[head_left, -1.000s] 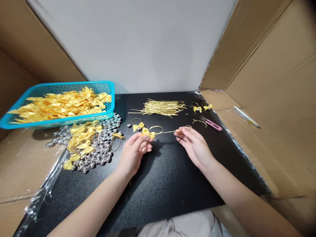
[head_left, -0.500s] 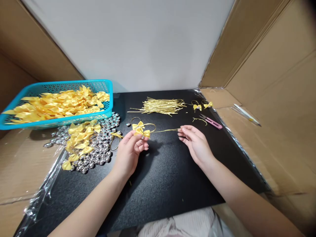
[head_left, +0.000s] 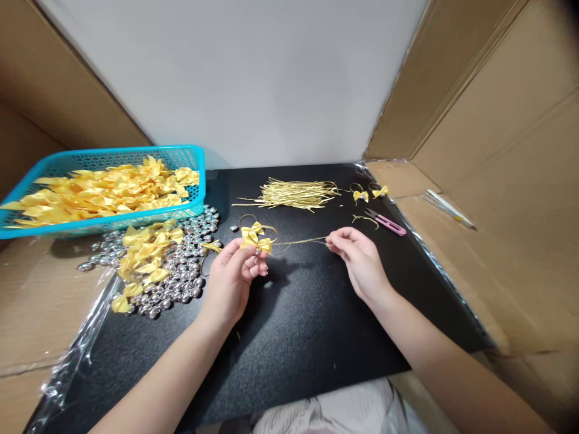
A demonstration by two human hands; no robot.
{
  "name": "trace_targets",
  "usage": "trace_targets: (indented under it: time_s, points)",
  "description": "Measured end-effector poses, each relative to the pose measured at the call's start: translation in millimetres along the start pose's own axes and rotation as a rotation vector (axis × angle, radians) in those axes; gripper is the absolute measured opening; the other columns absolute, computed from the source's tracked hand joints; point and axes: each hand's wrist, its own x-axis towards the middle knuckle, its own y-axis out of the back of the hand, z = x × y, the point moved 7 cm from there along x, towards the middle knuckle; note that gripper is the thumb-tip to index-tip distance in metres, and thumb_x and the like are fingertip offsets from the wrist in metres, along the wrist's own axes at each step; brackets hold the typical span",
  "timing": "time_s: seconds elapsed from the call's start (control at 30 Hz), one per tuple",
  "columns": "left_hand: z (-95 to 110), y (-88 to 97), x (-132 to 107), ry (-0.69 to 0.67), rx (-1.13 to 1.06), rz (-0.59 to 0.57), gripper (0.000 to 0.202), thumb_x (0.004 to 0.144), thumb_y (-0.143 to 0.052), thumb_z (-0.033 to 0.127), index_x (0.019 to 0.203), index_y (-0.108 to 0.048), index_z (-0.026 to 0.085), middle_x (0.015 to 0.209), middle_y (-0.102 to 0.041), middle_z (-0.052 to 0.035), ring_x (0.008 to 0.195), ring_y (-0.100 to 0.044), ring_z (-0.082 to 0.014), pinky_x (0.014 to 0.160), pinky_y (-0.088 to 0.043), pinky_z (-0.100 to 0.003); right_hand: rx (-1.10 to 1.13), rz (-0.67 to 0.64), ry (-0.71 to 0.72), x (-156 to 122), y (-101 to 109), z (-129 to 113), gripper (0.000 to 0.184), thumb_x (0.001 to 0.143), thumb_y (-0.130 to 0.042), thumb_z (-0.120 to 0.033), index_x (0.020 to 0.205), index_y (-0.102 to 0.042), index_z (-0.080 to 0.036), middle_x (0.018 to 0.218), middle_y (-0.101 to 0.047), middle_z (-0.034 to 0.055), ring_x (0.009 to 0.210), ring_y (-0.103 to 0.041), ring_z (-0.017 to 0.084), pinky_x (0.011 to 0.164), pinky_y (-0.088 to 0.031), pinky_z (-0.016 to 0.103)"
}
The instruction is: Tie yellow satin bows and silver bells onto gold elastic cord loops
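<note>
My left hand (head_left: 233, 278) pinches a small yellow satin bow (head_left: 259, 243) above the black mat (head_left: 298, 325). A thin gold cord (head_left: 298, 242) loops at the bow and runs right to my right hand (head_left: 357, 259), whose fingertips pinch its end. A second yellow bow (head_left: 251, 229) with a gold loop lies on the mat just behind the held one. Both hands hover over the middle of the mat, about a hand's width apart.
A blue basket (head_left: 190, 205) full of yellow bows stands at the left. In front of it lie silver bells (head_left: 187, 277) with loose bows on top. A bundle of gold cords (head_left: 294, 194), two finished bows (head_left: 371, 193) and pink snips (head_left: 386, 222) lie at the back. Cardboard walls (head_left: 497, 181) close in the sides.
My left hand has carried the bow leftward, next to the bow lying on the mat. The cord loop has drawn smaller and the cord runs straighter to my right hand.
</note>
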Motion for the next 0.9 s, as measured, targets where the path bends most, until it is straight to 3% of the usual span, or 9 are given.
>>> trace_targets:
  time_s: [0.13, 0.33, 0.43, 0.57, 0.67, 0.8, 0.9]
  points:
    - [-0.3, 2.3, 1.0, -0.003, -0.003, 0.015, 0.019, 0.062, -0.074, 0.019, 0.071, -0.057, 0.017, 0.059, -0.063, 0.0035, 0.048, -0.057, -0.0082, 0.044, -0.048, -0.016, 0.301, -0.13, -0.284, 0.0, -8.0, 9.0, 0.024, 0.057, -0.081, -0.026, 0.068, -0.061, -0.02, 0.068, -0.068, -0.0039, 0.067, -0.062, 0.012, 0.073, -0.05, 0.027]
    - [-4.9, -0.5, 0.8, 0.049, 0.012, -0.018, 0.015, 0.061, -0.073, 0.018, 0.07, -0.06, 0.017, 0.059, -0.062, 0.0028, 0.051, -0.056, -0.0091, 0.046, -0.048, -0.017, 0.467, -0.163, -0.439, 1.1, -5.8, 13.2, 0.02, 0.063, -0.078, -0.02, 0.074, -0.061, -0.019, 0.065, -0.067, -0.0051, 0.06, -0.062, 0.009, 0.071, -0.052, 0.027]
    - [-7.4, -9.4, -4.3, 0.095, -0.006, -0.115, 0.01, 0.064, -0.071, 0.02, 0.072, -0.066, 0.015, 0.066, -0.064, 0.0009, 0.06, -0.06, -0.0114, 0.055, -0.054, -0.021, 0.481, -0.161, -0.456, 0.6, -6.1, 14.7, 0.02, 0.064, -0.078, -0.02, 0.075, -0.062, -0.019, 0.065, -0.067, -0.0052, 0.06, -0.062, 0.009, 0.069, -0.052, 0.027]
    - [-13.7, -22.6, -13.9, 0.182, -0.049, -0.314, 0.019, 0.077, -0.063, 0.028, 0.084, -0.075, 0.015, 0.104, -0.073, -0.0077, 0.1, -0.066, -0.0225, 0.084, -0.057, -0.033, 0.466, -0.157, -0.432, 0.7, -7.7, 13.0, 0.024, 0.061, -0.082, -0.021, 0.073, -0.061, -0.018, 0.065, -0.067, -0.0058, 0.059, -0.061, 0.008, 0.069, -0.052, 0.026]
    - [-18.6, -31.9, -20.6, 0.265, -0.13, -0.5, 0.023, 0.082, -0.057, 0.03, 0.088, -0.076, 0.018, 0.125, -0.069, -0.0093, 0.114, -0.062, -0.0272, 0.092, -0.053, -0.039, 0.427, -0.186, -0.414, 0.3, -10.0, 12.5, 0.028, 0.058, -0.084, -0.024, 0.071, -0.061, -0.018, 0.065, -0.067, -0.0057, 0.06, -0.061, 0.008, 0.069, -0.051, 0.025]
    - [-23.5, -40.2, -28.4, 0.406, -0.21, -0.67, 0.02, 0.08, -0.061, 0.032, 0.088, -0.074, 0.019, 0.118, -0.072, -0.0097, 0.101, -0.067, -0.0261, 0.082, -0.055, -0.036, 0.383, -0.23, -0.416, -1.7, -12.4, 14.5, 0.028, 0.059, -0.084, -0.025, 0.073, -0.061, -0.018, 0.064, -0.066, -0.0059, 0.06, -0.061, 0.008, 0.068, -0.05, 0.025]
    - [-22.8, -42.3, -29.9, 0.45, -0.261, -0.669, 0.013, 0.076, -0.065, 0.029, 0.079, -0.069, 0.017, 0.091, -0.072, -0.0073, 0.077, -0.065, -0.0183, 0.067, -0.053, -0.027, 0.365, -0.239, -0.425, -3.1, -12.8, 15.7, 0.027, 0.06, -0.083, -0.025, 0.072, -0.06, -0.018, 0.063, -0.064, -0.0059, 0.059, -0.06, 0.008, 0.069, -0.049, 0.025]
